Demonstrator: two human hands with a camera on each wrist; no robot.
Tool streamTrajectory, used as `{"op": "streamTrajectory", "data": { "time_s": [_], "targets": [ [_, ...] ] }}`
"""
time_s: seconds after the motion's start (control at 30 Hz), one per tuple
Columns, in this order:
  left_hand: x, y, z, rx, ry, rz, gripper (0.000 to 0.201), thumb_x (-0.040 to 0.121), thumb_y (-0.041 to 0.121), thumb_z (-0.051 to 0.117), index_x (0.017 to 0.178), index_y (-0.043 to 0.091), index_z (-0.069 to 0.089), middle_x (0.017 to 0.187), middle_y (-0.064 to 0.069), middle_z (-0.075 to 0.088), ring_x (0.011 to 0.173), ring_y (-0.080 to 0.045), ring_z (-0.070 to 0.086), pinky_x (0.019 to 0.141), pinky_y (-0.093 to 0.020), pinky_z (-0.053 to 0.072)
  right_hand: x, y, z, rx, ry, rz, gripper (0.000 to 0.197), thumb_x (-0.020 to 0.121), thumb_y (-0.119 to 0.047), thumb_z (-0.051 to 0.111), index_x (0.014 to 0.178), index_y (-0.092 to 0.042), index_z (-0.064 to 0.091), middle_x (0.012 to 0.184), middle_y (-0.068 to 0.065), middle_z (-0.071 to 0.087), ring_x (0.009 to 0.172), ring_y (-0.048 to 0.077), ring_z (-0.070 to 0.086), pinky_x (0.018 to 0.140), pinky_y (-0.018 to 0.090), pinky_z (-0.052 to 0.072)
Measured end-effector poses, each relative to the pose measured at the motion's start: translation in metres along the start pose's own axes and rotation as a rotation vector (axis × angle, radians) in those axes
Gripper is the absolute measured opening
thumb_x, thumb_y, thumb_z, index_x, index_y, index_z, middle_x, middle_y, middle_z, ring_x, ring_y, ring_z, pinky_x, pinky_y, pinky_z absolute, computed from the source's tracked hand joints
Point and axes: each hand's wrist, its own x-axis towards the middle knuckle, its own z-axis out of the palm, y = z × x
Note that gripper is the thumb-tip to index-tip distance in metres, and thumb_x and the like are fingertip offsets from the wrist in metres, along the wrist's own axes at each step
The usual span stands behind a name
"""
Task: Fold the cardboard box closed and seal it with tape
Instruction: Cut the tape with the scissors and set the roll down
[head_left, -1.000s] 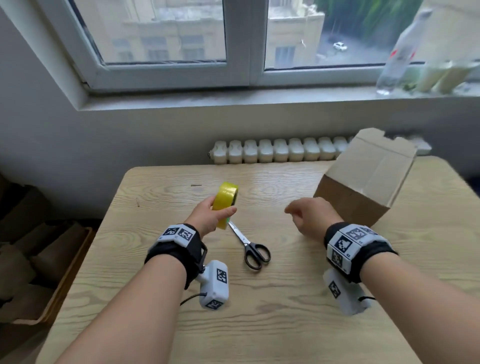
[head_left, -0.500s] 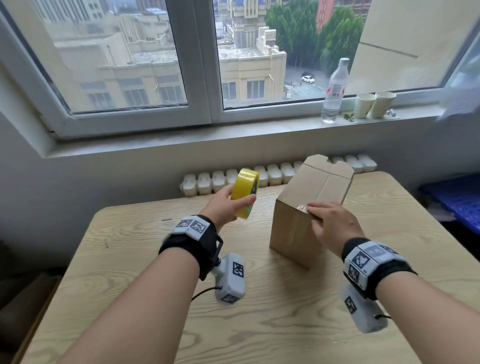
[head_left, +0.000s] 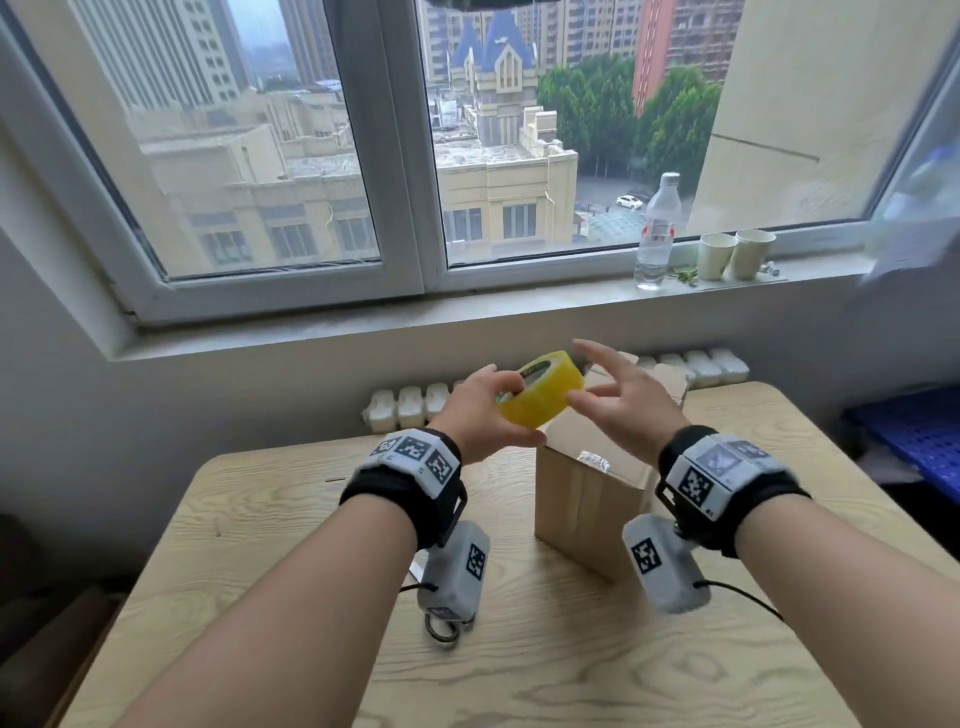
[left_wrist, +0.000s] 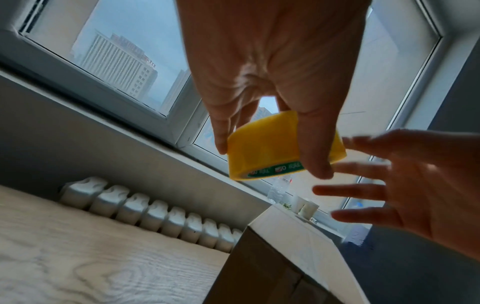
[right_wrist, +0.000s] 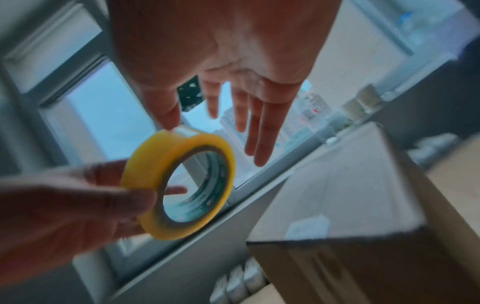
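My left hand (head_left: 485, 410) grips a yellow tape roll (head_left: 540, 397) in the air above the table, fingers through its core and thumb on the rim. The same roll (left_wrist: 280, 146) (right_wrist: 182, 185) fills both wrist views. My right hand (head_left: 618, 400) hovers just right of the roll with fingers spread, its thumb tip at the roll's edge. Below both hands stands the brown cardboard box (head_left: 587, 499), flaps folded down, with a scrap of clear tape (head_left: 592, 458) on its near top edge.
The wooden table (head_left: 519, 649) carries scissors (head_left: 441, 631), mostly hidden under my left wrist camera. A white radiator (head_left: 410, 408) runs behind the table. On the windowsill stand a water bottle (head_left: 657, 234) and two paper cups (head_left: 735, 254). A blue crate (head_left: 914, 441) sits at the right.
My right hand left the box top and rose to the tape roll with fingers spread. My left hand lifted the roll higher and tipped it toward the right hand.
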Motion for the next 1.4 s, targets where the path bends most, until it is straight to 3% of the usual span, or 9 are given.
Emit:
{"op": "streamTrajectory", "data": {
  "time_s": [0.17,0.3,0.4,0.53,0.73,1.0,1.1,1.2,1.4],
  "targets": [
    [0.004,0.008,-0.008,-0.125,-0.039,-0.029,0.038,0.057,0.029,0.09,0.085,0.026,0.063,0.097,0.002,0.062,0.092,-0.017,0.06,0.074,-0.026,0.046,0.003,-0.01,-0.006,-0.425,-0.136,-0.17,0.06,0.073,-0.015,0.07,0.124,-0.034,0.047,0.133,-0.01,0.046,0.099,0.012,0.053,0.084,0.026,0.047],
    [0.011,0.009,-0.016,-0.323,-0.051,-0.056,0.057,0.054,0.021,0.092,0.102,0.023,0.061,0.108,-0.005,0.064,0.099,-0.019,0.064,0.083,-0.031,0.055,0.006,-0.008,-0.014,-0.42,-0.081,-0.089,0.038,0.076,-0.023,0.069,0.108,-0.029,0.048,0.094,0.0,0.062,0.079,0.018,0.059,0.075,0.032,0.05],
    [0.017,0.008,-0.024,-0.529,-0.095,-0.125,0.079,0.055,0.029,0.091,0.125,0.028,0.053,0.117,-0.009,0.062,0.106,-0.017,0.063,0.092,-0.03,0.052,0.006,-0.003,-0.015,-0.358,-0.065,-0.053,0.037,0.075,-0.025,0.07,0.103,-0.028,0.047,0.087,0.001,0.062,0.075,0.021,0.061,0.069,0.029,0.047],
    [0.02,0.009,-0.027,-0.411,-0.033,-0.123,0.058,0.077,0.038,0.077,0.128,0.019,0.057,0.114,-0.007,0.068,0.103,-0.017,0.065,0.093,-0.033,0.052,0.009,-0.001,-0.013,-0.318,-0.036,-0.047,0.037,0.075,-0.024,0.071,0.099,-0.029,0.044,0.083,-0.002,0.057,0.074,0.021,0.058,0.067,0.027,0.041],
    [0.024,0.005,-0.027,-0.426,0.071,-0.093,0.048,0.08,0.035,0.074,0.121,0.012,0.064,0.11,-0.006,0.07,0.1,-0.015,0.066,0.086,-0.024,0.052,0.011,-0.006,-0.009,-0.326,-0.027,-0.044,0.035,0.076,-0.023,0.07,0.101,-0.026,0.045,0.077,-0.007,0.052,0.072,0.019,0.054,0.062,0.025,0.037],
    [0.019,-0.002,-0.038,-0.73,0.038,-0.202,0.042,0.092,0.036,0.058,0.119,0.005,0.064,0.107,-0.011,0.069,0.095,-0.019,0.064,0.089,-0.03,0.052,0.013,-0.016,0.0,-0.158,-0.008,-0.062,0.029,0.077,-0.019,0.067,0.095,-0.027,0.045,0.081,0.001,0.057,0.074,0.021,0.056,0.057,0.026,0.042],
    [0.012,-0.001,-0.047,-0.75,-0.069,-0.187,0.032,0.092,0.037,0.057,0.118,0.019,0.064,0.103,-0.003,0.066,0.092,-0.017,0.059,0.079,-0.028,0.05,0.014,-0.02,-0.002,0.062,-0.091,-0.015,0.03,0.075,-0.003,0.065,0.092,-0.026,0.054,0.089,0.009,0.062,0.083,0.028,0.067,0.071,0.043,0.059],
    [0.006,-0.001,-0.055,-0.775,-0.158,-0.164,0.029,0.085,0.039,0.061,0.108,0.022,0.067,0.089,0.002,0.065,0.079,-0.012,0.055,0.069,-0.024,0.044,0.013,-0.026,-0.001,0.4,-0.194,0.127,0.052,0.075,0.022,0.05,0.108,-0.018,0.055,0.109,0.017,0.061,0.097,0.034,0.065,0.079,0.05,0.058],
    [-0.001,-0.008,-0.062,-1.026,-0.247,-0.155,0.033,0.085,0.01,0.059,0.118,0.005,0.063,0.093,-0.009,0.066,0.072,-0.015,0.063,0.064,-0.021,0.058,0.007,-0.027,0.0,0.658,-0.274,0.264,0.058,0.073,0.03,0.037,0.108,-0.014,0.053,0.11,0.017,0.062,0.096,0.037,0.066,0.077,0.049,0.059]
  ]
}}
